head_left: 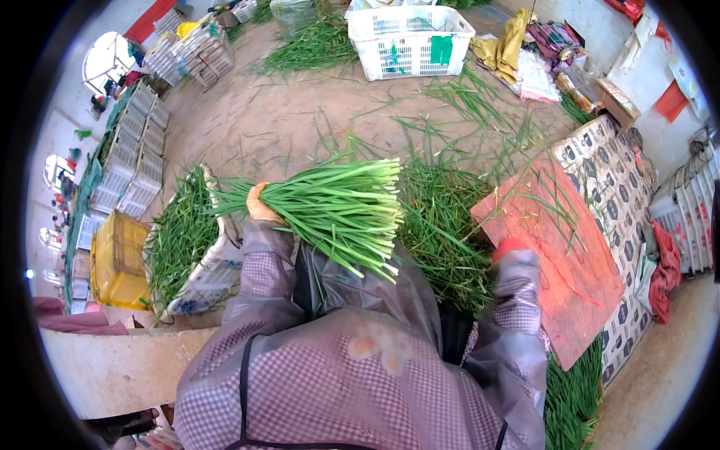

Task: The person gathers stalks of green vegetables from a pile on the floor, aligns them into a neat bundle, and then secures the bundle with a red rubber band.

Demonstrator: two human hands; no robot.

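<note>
A thick bunch of garlic chives lies sideways in front of me, its pale cut ends to the right. Around its leafy end, on the left, my left hand is closed, in an orange glove. My right hand, gloved in orange-red, is at the left edge of a reddish board. Its fingers are mostly hidden by the sleeve, so I cannot see whether they grip anything. Thin red strips lie on the board beside it, with a few loose green blades farther up.
A heap of loose green leaves lies between my hands. A leaf-filled white basket and a yellow crate stand left. Ahead is a white crate; stacked crates line the left. More chives lie lower right.
</note>
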